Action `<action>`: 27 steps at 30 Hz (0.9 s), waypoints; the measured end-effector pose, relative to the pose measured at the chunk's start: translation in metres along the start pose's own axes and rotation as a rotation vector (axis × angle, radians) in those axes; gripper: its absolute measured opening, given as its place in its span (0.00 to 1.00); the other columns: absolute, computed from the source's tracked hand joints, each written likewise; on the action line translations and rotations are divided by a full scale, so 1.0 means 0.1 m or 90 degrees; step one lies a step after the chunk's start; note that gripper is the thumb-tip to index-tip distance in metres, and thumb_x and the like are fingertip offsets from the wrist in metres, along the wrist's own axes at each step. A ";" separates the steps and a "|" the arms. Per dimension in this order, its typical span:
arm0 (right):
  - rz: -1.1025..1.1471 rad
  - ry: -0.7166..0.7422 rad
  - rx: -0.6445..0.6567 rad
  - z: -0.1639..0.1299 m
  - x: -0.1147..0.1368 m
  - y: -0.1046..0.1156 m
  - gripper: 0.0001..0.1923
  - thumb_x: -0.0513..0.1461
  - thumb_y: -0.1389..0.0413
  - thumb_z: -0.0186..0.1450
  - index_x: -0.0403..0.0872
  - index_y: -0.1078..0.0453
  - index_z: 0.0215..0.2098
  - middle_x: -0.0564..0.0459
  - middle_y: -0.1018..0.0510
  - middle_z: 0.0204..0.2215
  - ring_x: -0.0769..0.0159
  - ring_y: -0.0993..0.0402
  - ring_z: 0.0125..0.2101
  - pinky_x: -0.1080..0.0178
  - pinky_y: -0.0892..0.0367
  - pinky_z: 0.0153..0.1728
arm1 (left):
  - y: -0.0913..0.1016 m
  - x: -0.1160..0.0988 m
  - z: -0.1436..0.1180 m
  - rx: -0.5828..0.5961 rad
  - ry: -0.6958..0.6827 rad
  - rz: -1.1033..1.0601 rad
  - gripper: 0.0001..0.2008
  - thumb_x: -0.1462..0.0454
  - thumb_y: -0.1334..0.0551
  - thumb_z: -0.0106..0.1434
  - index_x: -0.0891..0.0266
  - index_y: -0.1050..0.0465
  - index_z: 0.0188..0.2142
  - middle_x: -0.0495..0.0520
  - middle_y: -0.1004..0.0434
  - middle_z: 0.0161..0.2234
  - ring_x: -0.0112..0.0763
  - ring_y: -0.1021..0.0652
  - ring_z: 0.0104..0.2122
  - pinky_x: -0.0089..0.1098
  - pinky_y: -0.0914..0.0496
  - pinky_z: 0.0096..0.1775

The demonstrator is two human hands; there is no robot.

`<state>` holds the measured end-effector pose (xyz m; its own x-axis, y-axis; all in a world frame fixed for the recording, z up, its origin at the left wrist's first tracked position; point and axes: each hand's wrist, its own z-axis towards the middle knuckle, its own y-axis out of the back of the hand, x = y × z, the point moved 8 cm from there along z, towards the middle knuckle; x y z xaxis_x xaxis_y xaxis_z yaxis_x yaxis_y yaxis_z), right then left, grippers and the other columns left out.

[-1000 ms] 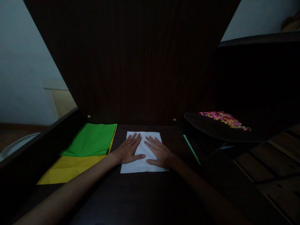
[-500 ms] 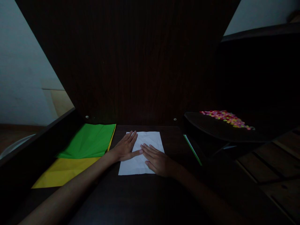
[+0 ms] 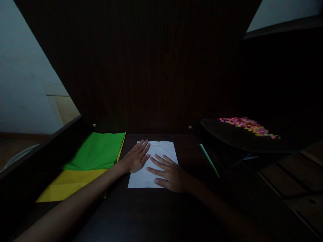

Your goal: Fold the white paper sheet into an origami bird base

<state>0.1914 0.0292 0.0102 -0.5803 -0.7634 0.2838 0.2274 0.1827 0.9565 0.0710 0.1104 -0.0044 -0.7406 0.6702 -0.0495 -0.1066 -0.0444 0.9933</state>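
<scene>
A sheet of white paper [image 3: 141, 179], lightly creased, lies flat on the dark wooden surface [image 3: 131, 215]. My left hand [image 3: 136, 157] rests flat on its left side, fingers stretched toward the far edge. On the right part of the sheet lies my right hand [image 3: 169, 174], palm down with the fingers spread, pointing left and away. The palms cover parts of the paper, including some of its right edge. Neither hand grips anything.
Green paper [image 3: 97, 151] overlaps yellow paper [image 3: 68, 185] at the left, beside a dark raised edge [image 3: 42, 148]. To the right lies a thin green-and-white strip [image 3: 210, 160]. Several small colourful pieces [image 3: 248, 126] form a pile on a dark seat [image 3: 227, 137]. A dark panel [image 3: 151, 67] stands behind.
The fingers of my right hand have spread apart, and that hand has shifted slightly toward me. My left thumb has drawn in closer to its fingers. The paper stays in place.
</scene>
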 end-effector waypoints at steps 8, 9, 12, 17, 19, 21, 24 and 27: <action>-0.061 -0.130 -0.088 0.04 -0.21 -0.04 0.33 0.50 0.59 0.72 0.40 0.51 0.68 0.42 0.52 0.68 0.54 0.62 0.68 0.48 0.58 0.67 | 0.05 -0.05 -0.03 0.008 0.006 0.000 0.30 0.54 0.61 0.73 0.70 0.54 0.67 0.65 0.56 0.68 0.46 0.54 0.68 0.47 0.53 0.65; -0.067 -0.145 -0.095 0.05 -0.25 -0.05 0.33 0.51 0.59 0.72 0.39 0.51 0.68 0.42 0.52 0.68 0.53 0.62 0.68 0.47 0.58 0.67 | 0.06 -0.07 -0.04 0.013 0.001 0.004 0.30 0.53 0.61 0.73 0.70 0.54 0.67 0.65 0.56 0.68 0.47 0.54 0.68 0.47 0.54 0.65; -0.079 -0.194 -0.116 0.05 -0.35 -0.07 0.32 0.50 0.60 0.73 0.39 0.50 0.68 0.42 0.51 0.68 0.51 0.60 0.68 0.46 0.57 0.66 | 0.08 -0.12 -0.06 0.032 -0.028 0.024 0.30 0.53 0.60 0.73 0.68 0.53 0.67 0.64 0.55 0.68 0.47 0.54 0.68 0.49 0.55 0.65; -0.084 -0.227 -0.126 0.06 -0.41 -0.07 0.31 0.48 0.59 0.72 0.40 0.50 0.68 0.44 0.50 0.68 0.50 0.59 0.68 0.46 0.56 0.66 | 0.10 -0.20 -0.10 0.058 -0.056 0.042 0.30 0.53 0.60 0.73 0.69 0.54 0.67 0.65 0.56 0.68 0.46 0.54 0.68 0.47 0.53 0.65; -0.083 -0.228 -0.116 0.07 -0.41 -0.07 0.30 0.46 0.59 0.72 0.40 0.50 0.68 0.44 0.51 0.68 0.51 0.60 0.68 0.46 0.56 0.66 | 0.10 -0.25 -0.11 0.060 -0.057 0.041 0.30 0.54 0.59 0.72 0.72 0.53 0.67 0.68 0.56 0.68 0.47 0.54 0.68 0.45 0.52 0.65; -0.081 -0.229 -0.113 0.07 -0.41 -0.07 0.29 0.44 0.60 0.72 0.41 0.50 0.68 0.45 0.51 0.68 0.52 0.60 0.68 0.46 0.56 0.66 | 0.09 -0.32 -0.13 0.052 -0.050 0.029 0.31 0.53 0.59 0.72 0.74 0.52 0.66 0.69 0.54 0.68 0.48 0.53 0.67 0.45 0.51 0.65; -0.077 -0.232 -0.117 0.07 -0.40 -0.06 0.28 0.44 0.59 0.72 0.42 0.50 0.68 0.45 0.50 0.68 0.52 0.60 0.68 0.45 0.56 0.66 | 0.07 -0.41 -0.18 0.021 -0.016 0.005 0.35 0.49 0.59 0.71 0.76 0.53 0.66 0.72 0.53 0.67 0.51 0.53 0.67 0.47 0.51 0.65; -0.079 -0.239 -0.122 0.07 -0.40 -0.05 0.29 0.45 0.60 0.72 0.43 0.49 0.68 0.46 0.50 0.68 0.52 0.59 0.68 0.45 0.55 0.65 | 0.06 -0.51 -0.27 0.002 -0.020 -0.013 0.38 0.45 0.59 0.70 0.74 0.57 0.67 0.71 0.56 0.67 0.50 0.55 0.67 0.48 0.51 0.65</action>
<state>0.2080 0.0627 -0.0057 -0.8480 -0.4882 0.2062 0.2583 -0.0408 0.9652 0.0901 0.0564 0.0010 -0.7169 0.6940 -0.0666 -0.1195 -0.0282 0.9924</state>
